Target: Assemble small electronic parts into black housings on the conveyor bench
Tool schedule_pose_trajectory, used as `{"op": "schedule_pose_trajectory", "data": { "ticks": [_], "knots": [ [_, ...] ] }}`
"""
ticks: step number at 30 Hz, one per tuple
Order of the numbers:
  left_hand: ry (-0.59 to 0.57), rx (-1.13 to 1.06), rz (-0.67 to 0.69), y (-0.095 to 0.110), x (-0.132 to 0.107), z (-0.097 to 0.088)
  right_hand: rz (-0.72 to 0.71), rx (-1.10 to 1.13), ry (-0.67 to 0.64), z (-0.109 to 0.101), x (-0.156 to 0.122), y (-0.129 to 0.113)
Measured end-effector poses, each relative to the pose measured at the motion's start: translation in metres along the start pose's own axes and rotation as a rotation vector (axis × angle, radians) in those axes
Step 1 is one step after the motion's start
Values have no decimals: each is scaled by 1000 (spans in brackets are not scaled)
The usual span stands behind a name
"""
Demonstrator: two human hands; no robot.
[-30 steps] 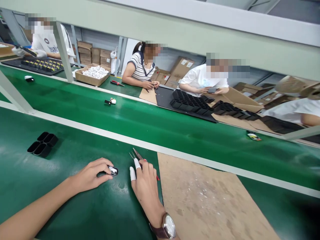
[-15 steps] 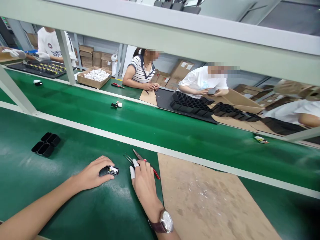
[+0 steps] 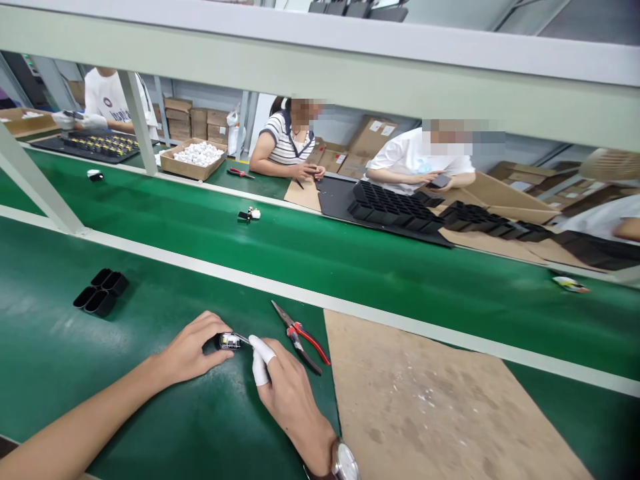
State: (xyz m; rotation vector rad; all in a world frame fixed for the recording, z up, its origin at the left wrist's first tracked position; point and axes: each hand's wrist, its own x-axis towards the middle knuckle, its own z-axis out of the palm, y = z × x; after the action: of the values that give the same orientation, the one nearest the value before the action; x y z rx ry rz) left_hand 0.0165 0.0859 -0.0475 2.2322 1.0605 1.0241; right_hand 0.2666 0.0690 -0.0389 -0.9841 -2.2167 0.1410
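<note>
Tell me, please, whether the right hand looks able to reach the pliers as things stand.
Probably yes: the pliers lie beside the right hand with nothing over them, though that hand holds the tweezers.

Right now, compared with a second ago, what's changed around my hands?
Your right hand moved left, clear of the pliers, bringing the tweezers to the small black case. Your left hand still holds the case; the pliers and four black cups stayed put.

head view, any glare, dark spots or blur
Head view: pale glare on the green bench; head view, right edge: the fan looks soft; head view, lower right: corner falls dark; head view, near the right hand: pliers fairly crisp.
</note>
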Motion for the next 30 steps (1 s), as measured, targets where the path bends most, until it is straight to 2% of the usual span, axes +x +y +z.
{"op": "schedule_pose_trajectory", "data": {
  "ticks": [9, 30],
  "knots": [
    [30, 23, 86, 2, 1, 2, -9, -138, -62, 1, -7, 4],
    [-50, 12, 88, 10, 3, 3, -93, -146, -33, -3, 0, -5]
  ]
}}
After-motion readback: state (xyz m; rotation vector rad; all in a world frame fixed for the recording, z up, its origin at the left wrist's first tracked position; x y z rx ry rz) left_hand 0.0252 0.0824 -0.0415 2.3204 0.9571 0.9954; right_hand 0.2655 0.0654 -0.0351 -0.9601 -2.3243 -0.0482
